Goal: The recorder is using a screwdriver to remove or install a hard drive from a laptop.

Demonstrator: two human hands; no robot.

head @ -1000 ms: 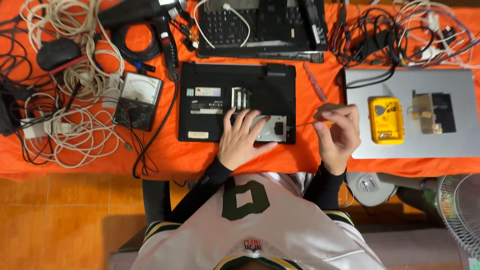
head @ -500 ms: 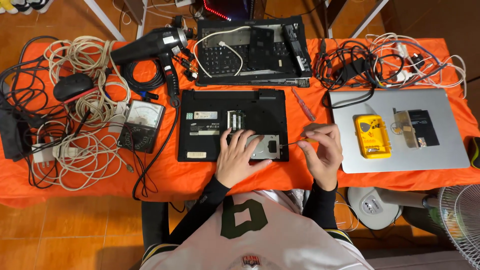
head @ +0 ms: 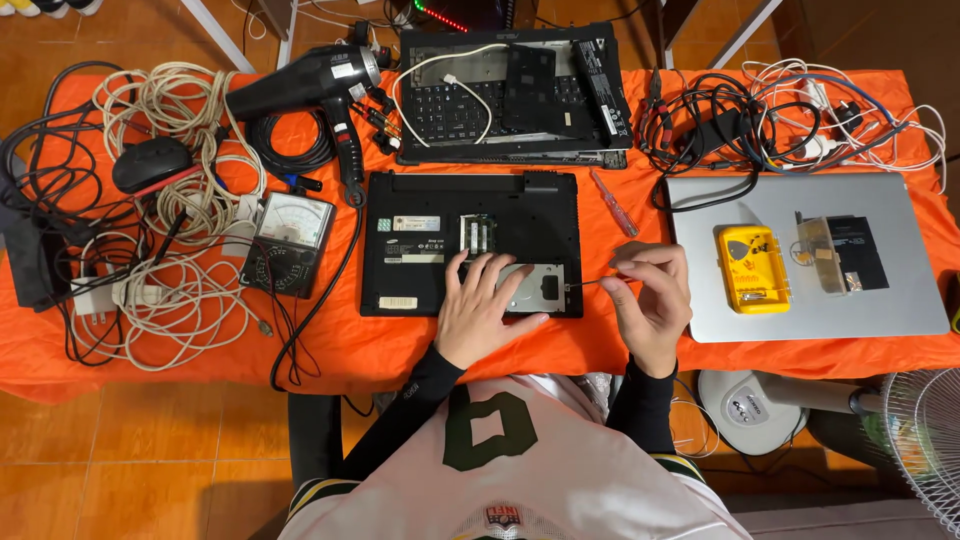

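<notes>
Left hand point(head: 482, 312) lay flat, open, bracing the upturned black laptop point(head: 470, 243); right hand point(head: 648, 298) pinched a thin screwdriver point(head: 590, 284). Best kept square, light pressure.

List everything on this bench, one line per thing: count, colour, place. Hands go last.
overturned laptop: one, black, centre, base open
small screwdriver: one, thin, at laptop's right edge
open laptop: one, black, behind
closed laptop: one, silver, right
yellow case: one, on silver laptop
heat gun: one, black, back left
analog multimeter: one, black, left of centre
white cables: tangled, left
tablecloth: one, orange
left hand: flat on overturned laptop
right hand: pinching screwdriver
</notes>
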